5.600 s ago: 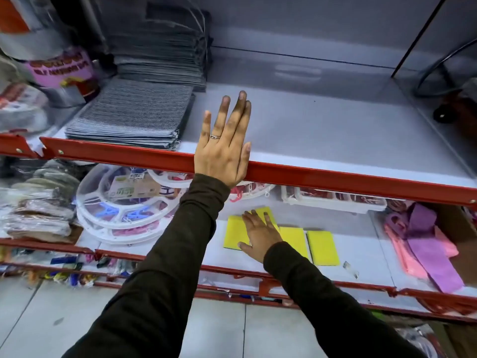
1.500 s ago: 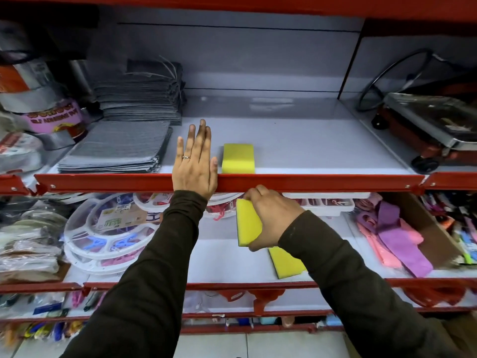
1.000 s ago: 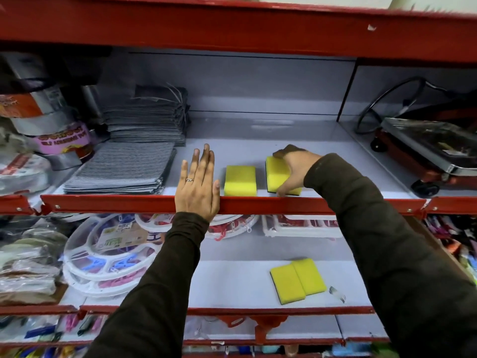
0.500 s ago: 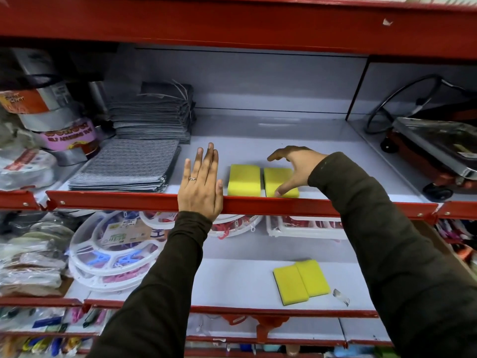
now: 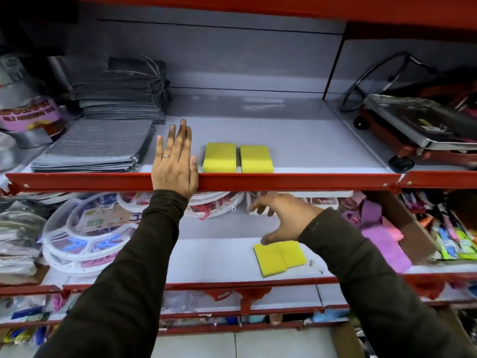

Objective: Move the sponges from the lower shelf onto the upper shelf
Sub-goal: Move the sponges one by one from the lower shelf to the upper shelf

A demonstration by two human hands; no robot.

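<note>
**shelfwatcher:** Counting from the front — two yellow sponges [image 5: 280, 257] are still on the lower shelf [image 5: 219, 262], overlapping each other, well below the red rail [image 5: 296, 181]. The right hand [image 5: 284, 218] hovers just above them, fingers spread wide, holding nothing. I'd call it halfway.

**binrunner:** Agreed. Just behind the red rail, two placed sponges [image 5: 237, 157] sit side by side on the upper shelf [image 5: 322, 151], nearly touching. The left hand [image 5: 175, 164] lies flat and open over the rail beside them — empty too.

**shelfwatcher:** Texture-wise they're soft rectangular blocks, and one lower one shows a dark scrubby edge. Both shelves look smooth, pale and a bit glossy.

**binrunner:** Left of the rail hand there's a stack of grey ribbed mats [image 5: 93, 148], flat and woven-looking, with more piled further back.
</note>
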